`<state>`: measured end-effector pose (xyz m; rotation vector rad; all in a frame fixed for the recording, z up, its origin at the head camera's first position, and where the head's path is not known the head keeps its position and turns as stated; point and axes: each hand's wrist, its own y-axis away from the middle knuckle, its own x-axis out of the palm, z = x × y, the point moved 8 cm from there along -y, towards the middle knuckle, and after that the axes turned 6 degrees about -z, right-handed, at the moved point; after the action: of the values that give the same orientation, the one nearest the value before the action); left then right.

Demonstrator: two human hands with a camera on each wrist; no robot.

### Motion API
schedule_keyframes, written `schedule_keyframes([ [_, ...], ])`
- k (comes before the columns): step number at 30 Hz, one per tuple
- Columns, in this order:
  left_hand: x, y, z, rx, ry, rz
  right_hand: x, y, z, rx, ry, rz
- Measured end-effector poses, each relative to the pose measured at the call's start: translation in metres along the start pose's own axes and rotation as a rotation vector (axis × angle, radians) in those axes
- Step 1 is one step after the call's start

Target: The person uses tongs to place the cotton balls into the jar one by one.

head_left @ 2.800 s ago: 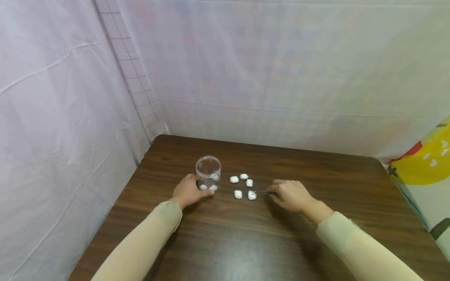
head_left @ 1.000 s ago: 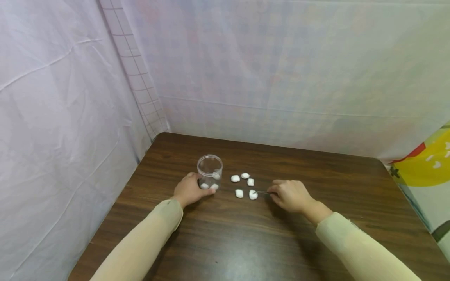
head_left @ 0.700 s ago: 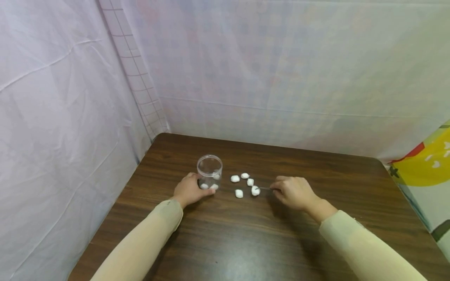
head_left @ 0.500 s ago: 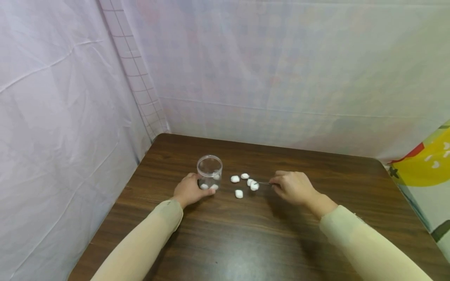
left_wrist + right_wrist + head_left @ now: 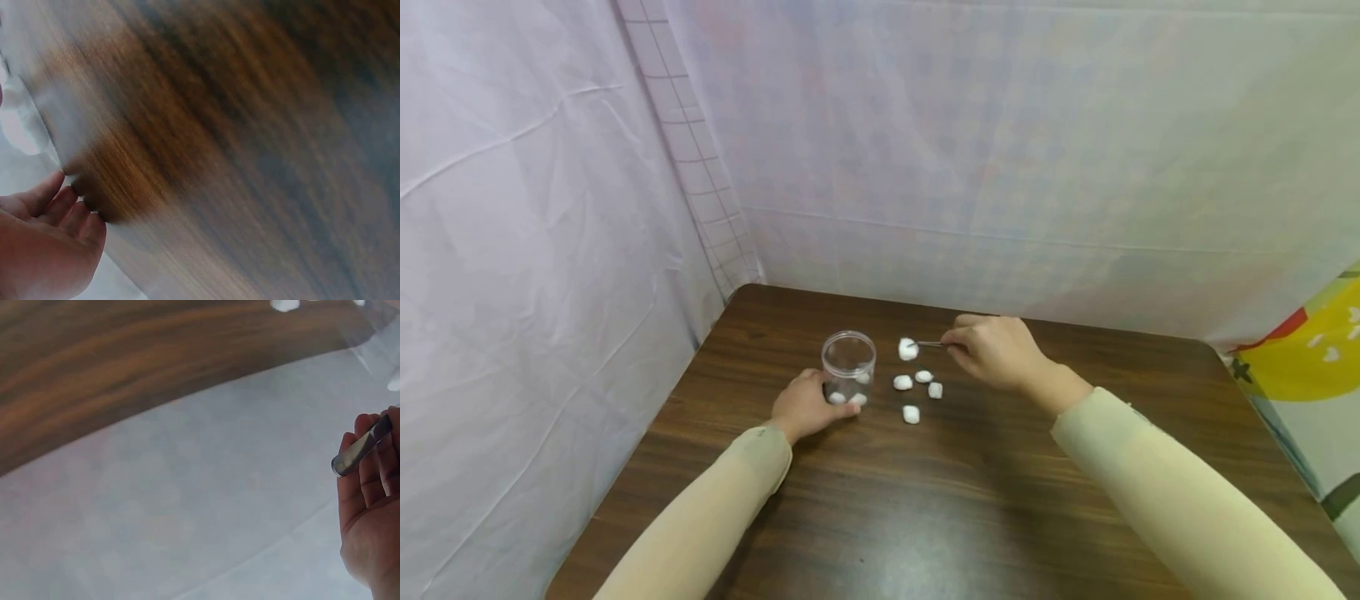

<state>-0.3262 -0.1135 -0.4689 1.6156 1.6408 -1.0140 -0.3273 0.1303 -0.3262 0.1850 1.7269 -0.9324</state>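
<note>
My left hand (image 5: pixel 805 407) grips the lower side of a clear plastic jar (image 5: pixel 847 354), thumb in front and the other fingers partly hidden behind it. The jar is upright and lidless, with a few white cotton balls (image 5: pixel 858 400) at its bottom. Metal tweezers (image 5: pixel 929 344) are pinched in my right hand (image 5: pixel 996 350); their closed end shows beside the fingers in the right wrist view. A white cotton ball (image 5: pixel 907 349) sits at the tweezer tips, raised to the right of the jar's rim. Several more cotton balls (image 5: pixel 912 414) lie on the table below it.
The brown wooden table (image 5: pixel 880 500) has its far edge against a white hanging cloth (image 5: pixel 970 167). Another white cloth (image 5: pixel 535 292) hangs along the left side. A yellow printed panel (image 5: pixel 1307 358) is at the far right, beyond the table.
The right hand has lifted the cotton ball with the tweezers from the front right of the group and carried it up and left towards the jar. The left hand and jar have stayed put.
</note>
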Motion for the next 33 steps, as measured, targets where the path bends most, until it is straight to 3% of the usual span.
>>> schedule_keyframes([
  [13, -0.001, 0.001, -0.001, -0.025, 0.006, 0.000, 0.011, -0.047, 0.029, -0.004, -0.031, 0.006],
  [25, 0.002, 0.000, -0.007, -0.015, 0.000, 0.004, 0.028, -0.052, 0.039, 0.008, -0.021, 0.046],
  [33, 0.003, 0.001, -0.008, -0.002, -0.019, 0.001, 0.032, -0.049, 0.043, -0.036, -0.006, 0.050],
])
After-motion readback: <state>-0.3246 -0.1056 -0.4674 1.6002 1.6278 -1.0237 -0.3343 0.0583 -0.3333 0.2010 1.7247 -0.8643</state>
